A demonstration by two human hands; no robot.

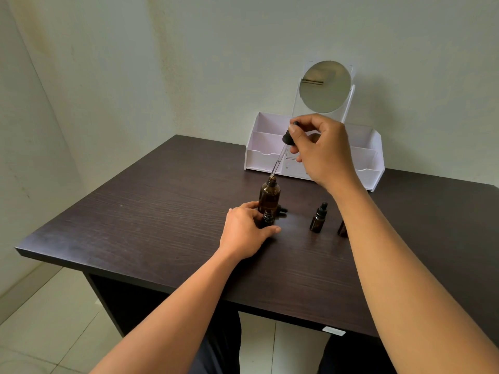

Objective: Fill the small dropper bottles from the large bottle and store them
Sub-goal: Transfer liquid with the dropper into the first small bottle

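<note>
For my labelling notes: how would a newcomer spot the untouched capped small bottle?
On the dark table, before the white organiser, stands a large open amber bottle. The capped small bottle stands to its right. Only it shows a black dropper cap, untouched.

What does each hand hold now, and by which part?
Right hand pinches the glass dropper pipette by its black rubber bulb. Left hand grips the body of a small uncapped amber glass bottle.

a dark wood-grain table (135, 211) stands in a corner of pale walls (216, 49) on light floor tiles (40, 319); a round mirror (325, 86) rises at its back, a small white label (334, 330) on its front edge.
</note>
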